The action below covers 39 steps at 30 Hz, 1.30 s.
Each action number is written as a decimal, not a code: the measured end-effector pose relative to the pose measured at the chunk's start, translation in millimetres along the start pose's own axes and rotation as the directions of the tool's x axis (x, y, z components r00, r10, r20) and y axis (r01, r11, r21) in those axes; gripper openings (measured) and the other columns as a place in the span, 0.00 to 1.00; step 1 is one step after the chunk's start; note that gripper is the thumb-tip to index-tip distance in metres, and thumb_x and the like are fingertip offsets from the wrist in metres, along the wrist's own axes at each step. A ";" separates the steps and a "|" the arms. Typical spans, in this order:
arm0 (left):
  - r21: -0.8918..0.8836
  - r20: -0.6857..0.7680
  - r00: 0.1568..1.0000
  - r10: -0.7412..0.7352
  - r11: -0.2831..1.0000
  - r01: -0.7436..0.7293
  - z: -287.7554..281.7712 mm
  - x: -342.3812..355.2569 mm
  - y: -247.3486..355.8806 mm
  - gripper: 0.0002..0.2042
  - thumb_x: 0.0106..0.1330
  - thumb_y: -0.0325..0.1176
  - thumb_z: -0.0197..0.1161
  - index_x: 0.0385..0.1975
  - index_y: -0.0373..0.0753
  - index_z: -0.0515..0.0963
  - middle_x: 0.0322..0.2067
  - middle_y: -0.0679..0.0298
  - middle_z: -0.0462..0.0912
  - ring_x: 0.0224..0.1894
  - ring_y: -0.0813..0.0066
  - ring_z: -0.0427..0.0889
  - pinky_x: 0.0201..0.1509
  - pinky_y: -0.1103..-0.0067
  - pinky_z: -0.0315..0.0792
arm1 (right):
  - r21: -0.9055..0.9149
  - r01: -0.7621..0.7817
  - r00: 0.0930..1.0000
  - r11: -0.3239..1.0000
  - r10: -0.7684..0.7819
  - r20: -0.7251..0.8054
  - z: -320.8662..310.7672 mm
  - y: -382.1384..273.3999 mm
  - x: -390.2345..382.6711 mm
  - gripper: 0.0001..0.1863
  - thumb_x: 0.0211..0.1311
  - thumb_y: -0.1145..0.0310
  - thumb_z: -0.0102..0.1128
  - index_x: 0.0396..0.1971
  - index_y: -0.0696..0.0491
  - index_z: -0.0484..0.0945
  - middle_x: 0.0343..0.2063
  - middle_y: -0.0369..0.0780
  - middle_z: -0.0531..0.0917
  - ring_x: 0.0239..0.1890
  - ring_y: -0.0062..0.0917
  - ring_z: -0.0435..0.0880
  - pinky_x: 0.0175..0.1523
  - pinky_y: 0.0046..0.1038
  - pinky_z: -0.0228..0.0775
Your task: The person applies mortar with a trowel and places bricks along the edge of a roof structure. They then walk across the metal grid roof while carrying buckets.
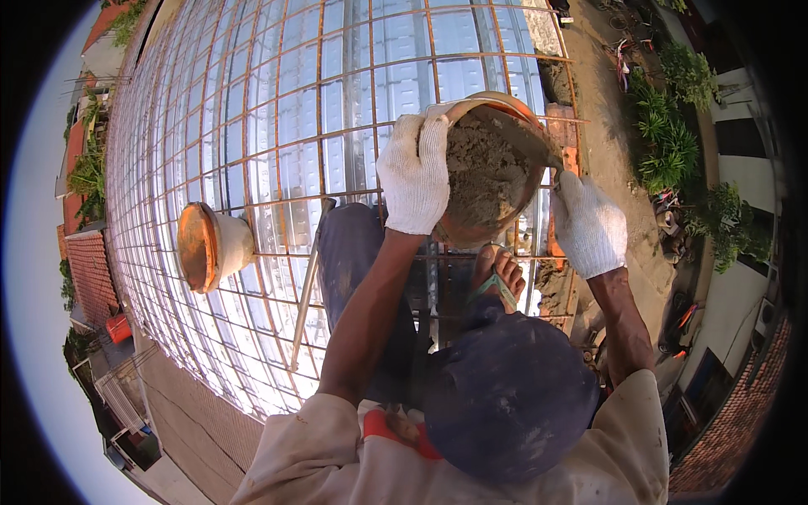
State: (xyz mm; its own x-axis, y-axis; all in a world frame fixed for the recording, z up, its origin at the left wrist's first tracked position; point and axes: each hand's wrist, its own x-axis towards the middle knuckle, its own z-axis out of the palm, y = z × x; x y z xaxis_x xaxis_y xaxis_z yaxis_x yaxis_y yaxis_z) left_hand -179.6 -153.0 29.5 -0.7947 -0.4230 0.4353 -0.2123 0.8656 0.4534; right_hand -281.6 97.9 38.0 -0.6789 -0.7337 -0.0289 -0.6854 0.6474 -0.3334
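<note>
My left hand [412,177], in a white knit glove, grips the left rim of a bucket [454,227] full of grey wet mortar [484,177]. My right hand [589,227], gloved the same way, is closed on a trowel [539,147], whose metal part reaches over the bucket's right side into the mortar. The bucket is tipped above the rusty rebar mesh [320,126], beside my sandalled foot [497,278]. Orange blocks [564,135] with mortar on them line the right edge of the mesh.
A second bucket [227,244] lies on the mesh at left, near a long metal bar [307,286]. Shiny corrugated decking [396,76] lies under the mesh. Beyond the right edge, far below, is a lane [602,101] with plants [669,151]. Tiled roofs [88,269] are at far left.
</note>
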 end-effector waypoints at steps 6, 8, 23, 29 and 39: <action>0.074 -0.028 0.997 0.074 0.995 -0.072 -3.9 7.8 -13.4 0.16 0.65 0.19 0.59 0.53 0.37 0.78 0.43 0.51 0.78 0.42 0.47 0.81 0.42 0.59 0.75 | -0.101 0.291 0.916 0.951 -0.246 0.316 22.4 -25.7 -14.2 0.10 0.62 0.74 0.60 0.42 0.57 0.74 0.32 0.47 0.82 0.36 0.46 0.86 0.40 0.46 0.79; 0.021 -0.055 0.998 0.020 1.000 -0.019 -6.4 4.1 -17.2 0.16 0.66 0.19 0.58 0.53 0.37 0.78 0.41 0.51 0.78 0.41 0.46 0.80 0.43 0.58 0.74 | -0.087 0.199 0.934 0.976 -0.163 0.318 9.3 -20.3 -17.6 0.10 0.63 0.73 0.62 0.43 0.57 0.75 0.32 0.48 0.82 0.36 0.46 0.86 0.40 0.46 0.79; -0.207 -0.197 0.945 -0.260 0.953 0.219 -0.5 3.8 -6.4 0.13 0.80 0.40 0.58 0.41 0.35 0.81 0.35 0.48 0.81 0.37 0.44 0.82 0.44 0.62 0.75 | 0.193 0.154 0.804 0.969 -0.237 0.546 -23.5 -26.4 -0.3 0.10 0.65 0.65 0.64 0.34 0.58 0.79 0.27 0.52 0.83 0.36 0.53 0.84 0.42 0.51 0.75; -0.333 -0.100 0.898 -0.428 0.865 0.375 -8.0 3.9 8.8 0.14 0.81 0.38 0.56 0.41 0.32 0.79 0.32 0.46 0.79 0.35 0.42 0.80 0.43 0.62 0.75 | 0.599 -0.056 0.888 0.799 -0.233 0.395 -15.3 -18.5 -18.9 0.13 0.66 0.64 0.73 0.38 0.59 0.82 0.25 0.49 0.83 0.28 0.46 0.83 0.35 0.39 0.75; -0.313 -0.067 0.875 -0.479 0.843 0.437 -15.2 6.6 -7.9 0.19 0.82 0.43 0.55 0.43 0.28 0.80 0.34 0.46 0.80 0.36 0.52 0.78 0.47 0.62 0.73 | 0.843 -0.536 0.839 0.048 0.138 0.526 -18.9 -3.9 -61.1 0.19 0.68 0.58 0.71 0.43 0.61 0.83 0.26 0.37 0.81 0.20 0.20 0.76 0.24 0.23 0.69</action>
State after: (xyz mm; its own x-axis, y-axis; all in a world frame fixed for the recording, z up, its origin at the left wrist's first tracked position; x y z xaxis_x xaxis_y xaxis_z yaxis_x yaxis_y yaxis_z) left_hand -174.5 -166.7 40.6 -0.5562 -0.8026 0.2157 -0.3486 0.4609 0.8161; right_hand -242.5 144.1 58.9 -0.5261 -0.6349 -0.5658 0.5530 0.2501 -0.7948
